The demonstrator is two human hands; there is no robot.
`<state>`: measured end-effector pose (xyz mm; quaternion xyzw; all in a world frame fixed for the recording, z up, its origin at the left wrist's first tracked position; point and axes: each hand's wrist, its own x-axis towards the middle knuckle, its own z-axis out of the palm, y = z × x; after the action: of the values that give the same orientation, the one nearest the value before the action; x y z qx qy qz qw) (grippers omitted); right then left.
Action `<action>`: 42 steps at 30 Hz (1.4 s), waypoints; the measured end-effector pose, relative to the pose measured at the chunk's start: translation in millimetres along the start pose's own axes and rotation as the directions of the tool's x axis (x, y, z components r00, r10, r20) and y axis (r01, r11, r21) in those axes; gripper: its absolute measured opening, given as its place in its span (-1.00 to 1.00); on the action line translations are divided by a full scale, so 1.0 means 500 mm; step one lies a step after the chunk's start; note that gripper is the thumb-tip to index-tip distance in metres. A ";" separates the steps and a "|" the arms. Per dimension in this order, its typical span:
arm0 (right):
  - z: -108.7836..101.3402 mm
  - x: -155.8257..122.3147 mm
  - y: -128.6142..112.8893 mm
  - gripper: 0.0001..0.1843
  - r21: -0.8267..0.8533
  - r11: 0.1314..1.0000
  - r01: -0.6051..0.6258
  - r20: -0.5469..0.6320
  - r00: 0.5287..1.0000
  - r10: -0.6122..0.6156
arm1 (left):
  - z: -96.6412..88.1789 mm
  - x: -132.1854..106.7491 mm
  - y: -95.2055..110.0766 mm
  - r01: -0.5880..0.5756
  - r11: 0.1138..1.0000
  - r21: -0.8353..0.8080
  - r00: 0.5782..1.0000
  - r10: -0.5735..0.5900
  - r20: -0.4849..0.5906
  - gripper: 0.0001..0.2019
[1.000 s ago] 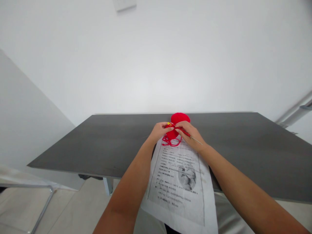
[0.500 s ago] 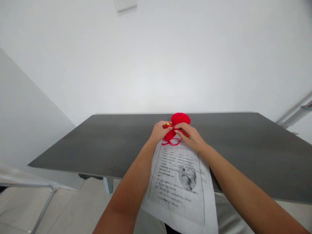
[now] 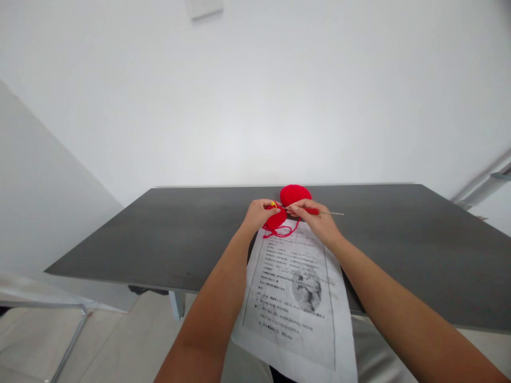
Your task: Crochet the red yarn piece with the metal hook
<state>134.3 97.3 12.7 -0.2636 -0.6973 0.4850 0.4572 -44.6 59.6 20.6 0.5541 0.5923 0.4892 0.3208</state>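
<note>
My left hand (image 3: 257, 214) is closed on a small red crocheted piece (image 3: 276, 219), with a yellow stitch marker (image 3: 273, 205) at its top edge. Between the fingers of my right hand (image 3: 313, 215) is a crochet hook (image 3: 313, 211) with a red grip and a thin metal shaft. Its tip end points left to the crocheted piece; whether it sits in a stitch is too small to tell. Loose red yarn (image 3: 281, 232) loops below the piece. Just behind my hands lies a ball of red yarn (image 3: 295, 194).
A printed sheet (image 3: 295, 303) with text and a dark round picture hangs over the front edge of the dark grey table (image 3: 179, 229). A white wall (image 3: 255, 106) rises behind the table. Metal tubing (image 3: 72, 340) stands at the lower left.
My right hand has turned the crochet hook from slanting down to the right to nearly level. My left hand and the crocheted piece have shifted slightly left.
</note>
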 end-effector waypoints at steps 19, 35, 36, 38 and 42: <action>-0.019 -0.001 -0.039 -0.69 0.106 0.977 -0.184 0.105 0.979 0.173 | -0.020 0.008 -0.019 -0.004 0.999 -0.034 0.990 0.008 0.137 -0.78; -0.010 -0.004 -0.040 -0.65 0.135 0.974 -0.184 0.081 0.981 0.175 | -0.026 0.007 -0.027 0.019 0.996 -0.090 0.988 -0.005 0.154 -0.74; -0.011 -0.005 -0.041 -0.65 0.128 0.975 -0.181 0.084 0.982 0.171 | -0.026 0.007 -0.028 0.019 0.996 -0.091 0.987 -0.004 0.160 -0.73; -0.012 -0.007 -0.044 -0.66 0.099 0.981 -0.164 0.089 0.984 0.155 | -0.028 0.010 -0.032 0.014 0.996 -0.086 0.986 0.001 0.168 -0.72; -0.016 -0.009 -0.053 -0.69 -0.080 0.996 -0.042 0.125 0.991 0.052 | -0.033 0.013 -0.037 -0.002 0.998 -0.066 0.987 0.013 0.159 -0.74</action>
<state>145.6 87.0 36.0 -0.2661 -0.7369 0.4842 0.3896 -67.2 64.0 9.3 0.5830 0.5462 0.4636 0.3833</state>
